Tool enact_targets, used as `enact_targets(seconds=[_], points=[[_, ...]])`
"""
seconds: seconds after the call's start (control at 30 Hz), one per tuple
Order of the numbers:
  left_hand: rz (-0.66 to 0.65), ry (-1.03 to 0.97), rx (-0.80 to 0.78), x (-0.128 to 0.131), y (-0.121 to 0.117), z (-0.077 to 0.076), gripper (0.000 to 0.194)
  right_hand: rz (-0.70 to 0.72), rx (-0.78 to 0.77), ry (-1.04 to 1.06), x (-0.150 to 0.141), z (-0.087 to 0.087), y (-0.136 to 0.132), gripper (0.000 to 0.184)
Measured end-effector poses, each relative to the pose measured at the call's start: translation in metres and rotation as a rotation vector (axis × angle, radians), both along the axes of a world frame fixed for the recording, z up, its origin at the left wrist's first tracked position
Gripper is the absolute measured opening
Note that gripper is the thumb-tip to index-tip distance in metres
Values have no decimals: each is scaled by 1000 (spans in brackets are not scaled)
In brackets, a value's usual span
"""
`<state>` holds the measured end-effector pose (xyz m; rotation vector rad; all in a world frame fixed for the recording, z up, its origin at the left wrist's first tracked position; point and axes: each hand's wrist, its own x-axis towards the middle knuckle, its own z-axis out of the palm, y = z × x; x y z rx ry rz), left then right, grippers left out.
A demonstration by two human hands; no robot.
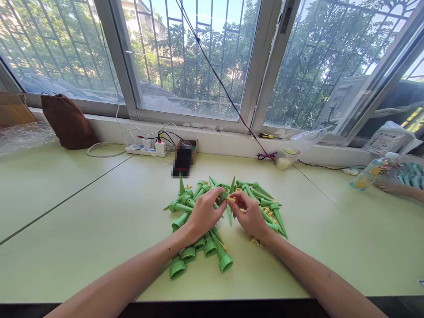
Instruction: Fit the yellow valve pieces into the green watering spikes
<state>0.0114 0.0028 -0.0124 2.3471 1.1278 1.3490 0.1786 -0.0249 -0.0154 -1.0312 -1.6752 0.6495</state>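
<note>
My left hand (206,213) is closed round a green plastic watering spike (224,196), near the middle of the table. Close against it, my right hand (249,214) pinches a small yellow plastic piece (231,199) at the side of that spike. Whether the piece sits in the spike or only touches it, I cannot tell. Several more green spikes lie around both hands, such as one with its open threaded cap end toward me (226,262) and another at the right (280,218). Loose yellow pieces (254,240) are scattered beside and under my right hand.
A power strip (145,150) with plugs and a small box (190,145) stand by the window. A brown bag (68,121) is at the back left. Toward the right are a cup in a plastic bag (284,160), a bottle (372,172) and another person's hand (394,188).
</note>
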Motion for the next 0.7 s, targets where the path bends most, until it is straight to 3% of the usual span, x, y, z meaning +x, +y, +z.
enact_targets(seconds=[0.33,0.7], points=[[-8,16,3,0,0,-1,14,17,-26,-26,1,1,0,35],[-21,17,-13,0,0,0,16,-9,27,-27,0,-1,1,27]])
